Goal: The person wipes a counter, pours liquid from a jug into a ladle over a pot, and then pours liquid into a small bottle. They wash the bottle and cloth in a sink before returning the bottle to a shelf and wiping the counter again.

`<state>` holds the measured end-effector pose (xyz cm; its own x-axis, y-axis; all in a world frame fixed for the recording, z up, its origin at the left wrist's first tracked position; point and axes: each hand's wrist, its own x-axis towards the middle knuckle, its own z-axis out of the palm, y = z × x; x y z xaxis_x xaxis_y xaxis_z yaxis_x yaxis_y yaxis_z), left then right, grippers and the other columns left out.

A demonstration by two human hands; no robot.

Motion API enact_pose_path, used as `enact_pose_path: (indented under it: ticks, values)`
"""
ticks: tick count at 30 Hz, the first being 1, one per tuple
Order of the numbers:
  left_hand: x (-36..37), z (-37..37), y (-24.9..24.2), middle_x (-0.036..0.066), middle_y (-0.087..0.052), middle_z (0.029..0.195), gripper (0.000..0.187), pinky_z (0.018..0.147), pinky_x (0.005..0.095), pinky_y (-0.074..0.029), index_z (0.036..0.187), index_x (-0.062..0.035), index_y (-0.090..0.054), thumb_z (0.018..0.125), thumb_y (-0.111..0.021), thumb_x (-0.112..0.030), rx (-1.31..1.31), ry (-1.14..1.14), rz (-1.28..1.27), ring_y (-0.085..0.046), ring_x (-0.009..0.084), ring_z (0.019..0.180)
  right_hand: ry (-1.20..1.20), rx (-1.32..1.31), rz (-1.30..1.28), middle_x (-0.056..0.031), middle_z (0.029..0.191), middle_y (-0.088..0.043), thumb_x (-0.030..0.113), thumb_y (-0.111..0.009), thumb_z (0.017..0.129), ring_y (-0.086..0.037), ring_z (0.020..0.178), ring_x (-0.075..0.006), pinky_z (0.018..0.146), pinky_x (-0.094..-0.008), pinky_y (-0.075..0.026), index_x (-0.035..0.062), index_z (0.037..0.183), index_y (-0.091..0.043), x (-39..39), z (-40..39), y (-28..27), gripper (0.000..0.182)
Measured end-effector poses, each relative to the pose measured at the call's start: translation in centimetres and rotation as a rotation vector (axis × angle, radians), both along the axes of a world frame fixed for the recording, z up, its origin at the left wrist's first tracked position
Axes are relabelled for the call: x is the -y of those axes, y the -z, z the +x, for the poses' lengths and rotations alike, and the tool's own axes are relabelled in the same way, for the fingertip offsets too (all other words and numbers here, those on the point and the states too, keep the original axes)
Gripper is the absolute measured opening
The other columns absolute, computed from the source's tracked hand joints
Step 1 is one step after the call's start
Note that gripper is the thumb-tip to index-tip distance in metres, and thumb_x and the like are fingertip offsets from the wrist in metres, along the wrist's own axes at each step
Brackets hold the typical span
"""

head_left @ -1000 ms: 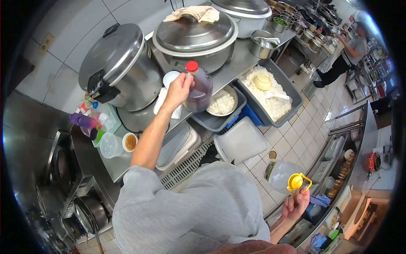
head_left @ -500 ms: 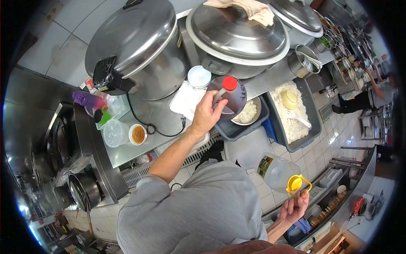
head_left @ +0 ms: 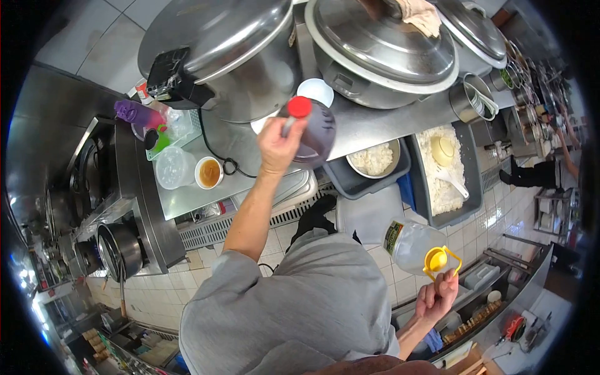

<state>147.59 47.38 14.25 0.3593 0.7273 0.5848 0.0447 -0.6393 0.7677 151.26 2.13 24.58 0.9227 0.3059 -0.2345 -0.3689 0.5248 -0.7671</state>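
Note:
My left hand [head_left: 279,145] is closed round the handle of a jug with a red cap [head_left: 317,134]. The jug holds dark liquid and is lifted over the steel counter's front edge, with dark writing on its side. Down at the right, my right hand [head_left: 437,295] has its fingers curled on the yellow handle of a clear plastic jug [head_left: 415,247]. That jug hangs tilted above the floor, a label near its base; it looks empty. Between the two jugs are a bowl of rice [head_left: 375,160] and a grey tub of rice [head_left: 478,187] with a white paddle in it.
Large lidded steel pots [head_left: 381,47] stand along the back of the counter [head_left: 231,147]. On its left part are a cup of brown sauce [head_left: 209,173], a clear container [head_left: 174,167] and a green basket [head_left: 195,131]. A person in dark trousers [head_left: 534,175] stands at the far right.
The red-capped jug has moved left in my left hand, away from the rice bowl, leaving it fully visible. The view has shifted. My right hand still holds the clear jug.

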Motion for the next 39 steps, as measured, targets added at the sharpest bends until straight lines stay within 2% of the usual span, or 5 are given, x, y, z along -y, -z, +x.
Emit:
enact_pose_path:
  ticks: [10,16,24,31,39]
  values:
    - [2.5,-3.9,-2.4,0.017,-0.044,0.14,0.068,0.113,0.0425,-0.031,0.131,0.0015,-0.047,0.076,-0.084,-0.014,0.02,-0.095,0.244,-0.042,0.033,0.132,-0.035,-0.07,-0.059,0.0005,0.071,-0.047,-0.001,-0.052,0.087,-0.025,0.034,-0.0032,0.033,-0.0216,-0.018,0.005,0.103,-0.05,-1.5,-0.3,-1.8,0.017]
    - [15.6,-0.8,-1.6,0.023,-0.045,0.142,0.109,0.115,0.056,-0.021,0.14,0.0007,-0.041,0.059,-0.088,-0.056,-0.378,0.908,0.113,-0.04,0.0408,0.135,-0.186,0.015,0.068,0.0002,0.072,-0.049,-0.003,-0.052,0.085,-0.028,0.035,-0.003,0.033,-0.0209,-0.019,0.0038,0.105,-0.049,-4.2,0.3,-3.1,0.021]
    - [21.5,6.9,-7.8,0.008,-0.061,0.13,0.063,0.11,0.0691,-0.019,0.124,-0.0114,-0.06,0.07,-0.082,-0.034,-0.247,1.118,0.234,-0.049,0.0364,0.131,-0.268,0.104,-0.025,-0.0005,0.071,-0.051,-0.005,-0.056,0.079,-0.03,0.036,-0.0045,0.035,-0.0234,-0.022,0.0072,0.107,-0.048,-6.5,0.3,-4.7,0.032]
    - [18.4,7.6,-16.1,0.008,-0.069,0.117,0.064,0.113,0.0617,-0.023,0.117,-0.0071,-0.062,0.067,-0.089,-0.035,-0.134,1.076,0.138,-0.059,0.0311,0.122,-0.179,0.801,-0.536,-0.0149,0.139,-0.047,-0.006,-0.063,0.078,-0.056,0.075,-0.0105,0.06,-0.0207,-0.049,0.0042,0.135,-0.044,-4.8,-0.5,-9.2,0.061]
    - [17.2,7.6,-26.9,0.01,-0.067,0.115,0.067,0.1,0.0325,-0.046,0.123,0.0003,-0.058,0.068,-0.091,-0.019,-0.011,1.316,0.0,-0.061,0.0153,0.109,0.117,0.239,0.036,-0.0147,0.15,-0.038,0.04,-0.068,0.088,-0.052,0.12,-0.0321,0.083,-0.0568,-0.056,0.0126,0.147,-0.033,3.3,-0.4,3.7,0.073]
